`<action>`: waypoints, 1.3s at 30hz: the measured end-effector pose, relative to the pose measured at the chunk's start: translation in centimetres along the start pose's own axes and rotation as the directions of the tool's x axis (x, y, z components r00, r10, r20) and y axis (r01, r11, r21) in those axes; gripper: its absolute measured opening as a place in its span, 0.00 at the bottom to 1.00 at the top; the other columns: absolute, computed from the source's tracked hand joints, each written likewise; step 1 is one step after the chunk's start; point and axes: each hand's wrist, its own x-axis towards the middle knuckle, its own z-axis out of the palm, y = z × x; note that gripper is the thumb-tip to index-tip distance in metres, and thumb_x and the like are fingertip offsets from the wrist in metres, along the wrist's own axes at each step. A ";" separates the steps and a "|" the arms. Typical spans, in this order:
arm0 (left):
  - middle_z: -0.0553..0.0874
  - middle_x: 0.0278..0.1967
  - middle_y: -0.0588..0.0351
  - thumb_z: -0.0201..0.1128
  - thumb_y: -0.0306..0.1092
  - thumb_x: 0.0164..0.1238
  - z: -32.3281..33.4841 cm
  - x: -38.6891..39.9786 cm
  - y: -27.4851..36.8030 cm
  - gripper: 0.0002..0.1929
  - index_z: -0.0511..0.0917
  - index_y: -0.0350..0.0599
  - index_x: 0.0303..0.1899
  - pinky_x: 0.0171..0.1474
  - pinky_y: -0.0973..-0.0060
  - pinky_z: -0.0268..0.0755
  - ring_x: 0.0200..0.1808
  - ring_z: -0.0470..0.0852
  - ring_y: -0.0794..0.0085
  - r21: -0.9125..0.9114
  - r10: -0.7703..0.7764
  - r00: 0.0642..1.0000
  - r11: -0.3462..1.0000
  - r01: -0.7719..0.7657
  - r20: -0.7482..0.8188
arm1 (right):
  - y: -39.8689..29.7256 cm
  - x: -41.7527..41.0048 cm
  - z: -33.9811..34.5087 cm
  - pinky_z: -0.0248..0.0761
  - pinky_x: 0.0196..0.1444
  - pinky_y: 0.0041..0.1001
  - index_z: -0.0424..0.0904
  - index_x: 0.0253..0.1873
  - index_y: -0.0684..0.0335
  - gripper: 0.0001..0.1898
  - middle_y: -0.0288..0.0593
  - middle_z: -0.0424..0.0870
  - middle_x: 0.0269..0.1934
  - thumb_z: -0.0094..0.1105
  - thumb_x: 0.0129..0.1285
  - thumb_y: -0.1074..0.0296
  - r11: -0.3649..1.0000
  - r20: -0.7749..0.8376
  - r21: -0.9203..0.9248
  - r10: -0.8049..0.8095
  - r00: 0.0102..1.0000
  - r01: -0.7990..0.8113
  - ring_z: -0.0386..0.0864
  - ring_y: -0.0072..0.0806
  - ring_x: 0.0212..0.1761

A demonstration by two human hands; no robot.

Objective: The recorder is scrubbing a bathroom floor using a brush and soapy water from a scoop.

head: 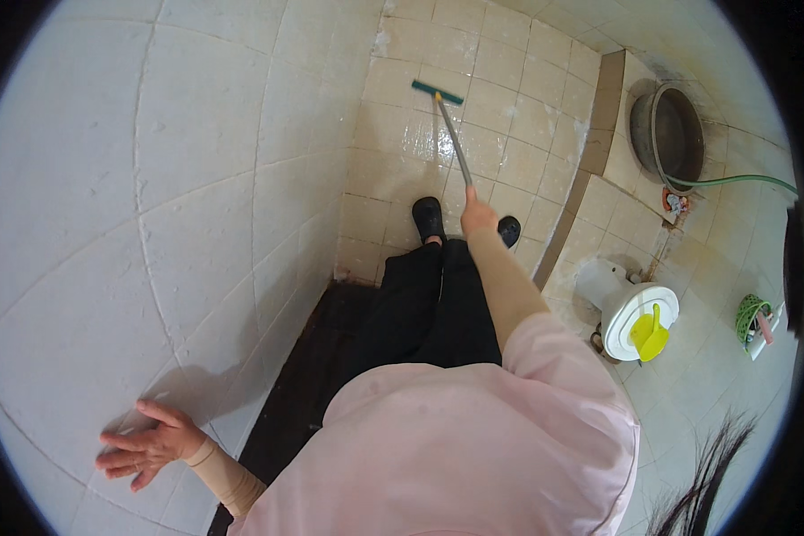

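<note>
My right hand [479,214] is closed around the upper end of a grey pole that belongs to a floor squeegee or scrubbing brush [437,92] with a green head and a yellow joint. The head touches the tiled floor [429,134], which shines wet beside the pole. On the white tiled wall at the lower left rests my left hand [151,447], fingers spread, holding nothing. Black clogs [428,220] are on my feet, between the pole and my body.
A raised tiled ledge [563,234] runs along the right. On it are a large round tub [643,134] with a green hose [730,179] and a white toilet [610,335] bearing a yellow-green scoop [651,340]. A green basket [750,318] hangs on the wall. Dark flooring [295,395] lies lower left.
</note>
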 end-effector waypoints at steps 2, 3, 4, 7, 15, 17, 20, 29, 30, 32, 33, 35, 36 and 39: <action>0.47 0.74 0.43 0.46 0.64 0.66 0.1 0.0 0.0 0.39 0.57 0.44 0.70 0.67 0.48 0.11 0.76 0.35 0.56 0.007 0.007 1.000 1.000 -0.007 -0.006 | 0.9 -5.1 1.3 0.76 0.39 0.42 0.59 0.68 0.52 0.24 0.53 0.84 0.37 0.41 0.67 0.69 0.999 0.083 0.003 0.046 0.996 -0.046 0.84 0.46 0.37; 0.47 0.73 0.42 0.46 0.64 0.67 0.2 0.0 0.0 0.39 0.57 0.43 0.70 0.67 0.48 0.11 0.76 0.36 0.55 0.016 0.006 1.000 1.000 -0.006 -0.004 | 1.6 -7.0 1.7 0.76 0.40 0.42 0.59 0.68 0.52 0.24 0.54 0.83 0.38 0.42 0.66 0.69 0.995 0.142 0.020 0.089 0.986 -0.093 0.84 0.46 0.37; 0.46 0.73 0.41 0.46 0.63 0.68 0.2 0.0 -0.1 0.39 0.56 0.41 0.70 0.67 0.48 0.12 0.76 0.36 0.54 0.040 0.028 1.000 0.999 -0.028 0.005 | 2.2 -8.0 1.9 0.76 0.40 0.42 0.59 0.68 0.52 0.24 0.54 0.83 0.38 0.42 0.66 0.69 0.996 0.141 0.011 0.087 0.986 -0.089 0.84 0.46 0.37; 0.46 0.73 0.41 0.46 0.62 0.68 0.3 0.0 0.1 0.39 0.55 0.40 0.70 0.68 0.49 0.12 0.76 0.36 0.53 0.032 0.007 1.000 0.999 -0.007 -0.001 | 3.6 -7.6 1.2 0.76 0.41 0.42 0.58 0.68 0.53 0.25 0.55 0.83 0.40 0.42 0.65 0.70 0.979 0.165 0.021 0.196 0.967 -0.202 0.83 0.46 0.40; 0.44 0.73 0.40 0.45 0.62 0.68 0.4 0.2 0.8 0.40 0.54 0.39 0.70 0.67 0.49 0.11 0.76 0.34 0.53 0.021 0.027 1.000 0.999 -0.027 -0.005 | 2.0 5.4 -3.7 0.74 0.43 0.45 0.61 0.67 0.56 0.22 0.58 0.82 0.39 0.36 0.69 0.67 0.987 -0.029 0.105 0.127 0.991 -0.124 0.82 0.50 0.42; 0.43 0.73 0.40 0.45 0.62 0.68 0.4 0.2 0.8 0.40 0.53 0.38 0.70 0.67 0.49 0.11 0.76 0.34 0.53 0.019 0.026 1.000 0.999 -0.026 -0.003 | 1.6 2.8 -2.9 0.74 0.43 0.45 0.60 0.68 0.55 0.23 0.57 0.82 0.39 0.36 0.69 0.66 0.993 0.015 0.061 0.097 0.995 -0.098 0.82 0.49 0.42; 0.42 0.73 0.39 0.45 0.62 0.68 0.6 0.3 0.7 0.41 0.53 0.37 0.70 0.67 0.49 0.11 0.76 0.33 0.52 0.022 0.020 1.000 1.000 -0.021 0.017 | 1.8 -4.1 -0.5 0.74 0.42 0.45 0.58 0.68 0.54 0.23 0.57 0.83 0.39 0.38 0.69 0.65 0.983 0.184 0.041 0.166 0.969 -0.177 0.83 0.49 0.40; 0.41 0.74 0.44 0.47 0.64 0.66 0.7 0.0 1.0 0.41 0.52 0.44 0.72 0.65 0.41 0.14 0.76 0.31 0.54 -0.011 -0.002 1.000 1.000 0.002 0.018 | 0.5 7.0 -3.7 0.74 0.41 0.45 0.59 0.68 0.54 0.23 0.55 0.83 0.38 0.40 0.69 0.64 0.999 -0.028 0.041 0.017 0.999 -0.016 0.82 0.48 0.40; 0.41 0.74 0.44 0.47 0.64 0.66 0.7 0.1 1.0 0.41 0.52 0.44 0.71 0.65 0.41 0.14 0.76 0.32 0.54 -0.007 0.005 1.000 1.000 -0.005 0.012 | -0.3 8.1 -3.9 0.75 0.41 0.42 0.59 0.69 0.54 0.24 0.53 0.83 0.38 0.38 0.68 0.68 1.000 -0.074 0.020 -0.019 0.997 0.021 0.83 0.45 0.41; 0.41 0.74 0.44 0.47 0.63 0.66 0.8 0.3 1.0 0.41 0.52 0.44 0.71 0.65 0.41 0.14 0.76 0.32 0.54 -0.006 0.010 1.000 1.000 -0.010 -0.007 | -2.0 6.7 -2.8 0.74 0.42 0.44 0.58 0.69 0.53 0.24 0.55 0.83 0.39 0.39 0.68 0.66 1.000 -0.011 0.028 -0.003 1.000 0.003 0.82 0.48 0.41; 0.42 0.74 0.43 0.48 0.64 0.66 0.8 0.3 1.0 0.41 0.53 0.44 0.71 0.65 0.42 0.14 0.76 0.32 0.54 -0.007 0.006 1.000 1.000 -0.006 -0.005 | -2.6 5.8 -2.3 0.73 0.42 0.46 0.57 0.69 0.53 0.24 0.57 0.83 0.39 0.41 0.68 0.65 1.000 -0.005 0.027 0.011 1.000 -0.011 0.82 0.50 0.41; 0.42 0.74 0.43 0.48 0.64 0.66 0.9 0.4 1.0 0.41 0.53 0.44 0.71 0.65 0.43 0.14 0.76 0.33 0.54 -0.008 -0.004 1.000 1.000 0.004 -0.001 | -2.7 0.9 -0.4 0.73 0.42 0.47 0.56 0.69 0.52 0.25 0.57 0.83 0.39 0.41 0.68 0.66 1.000 0.084 0.017 0.010 0.996 -0.012 0.82 0.50 0.41; 0.42 0.74 0.41 0.48 0.62 0.66 0.9 0.4 1.0 0.41 0.53 0.40 0.71 0.66 0.45 0.13 0.76 0.33 0.53 -0.008 0.011 1.000 1.000 -0.011 -0.004 | -2.4 -1.8 0.4 0.73 0.42 0.47 0.56 0.69 0.51 0.25 0.57 0.83 0.38 0.41 0.68 0.65 0.999 0.127 0.038 0.004 0.992 -0.009 0.82 0.50 0.40; 0.42 0.73 0.39 0.49 0.61 0.66 1.0 0.5 1.0 0.42 0.53 0.36 0.70 0.67 0.46 0.13 0.75 0.33 0.51 -0.003 0.012 1.000 1.000 -0.012 -0.005 | -1.5 -4.6 1.7 0.73 0.41 0.47 0.56 0.70 0.50 0.25 0.56 0.83 0.37 0.41 0.68 0.64 0.998 0.153 0.053 0.029 0.988 -0.037 0.82 0.50 0.39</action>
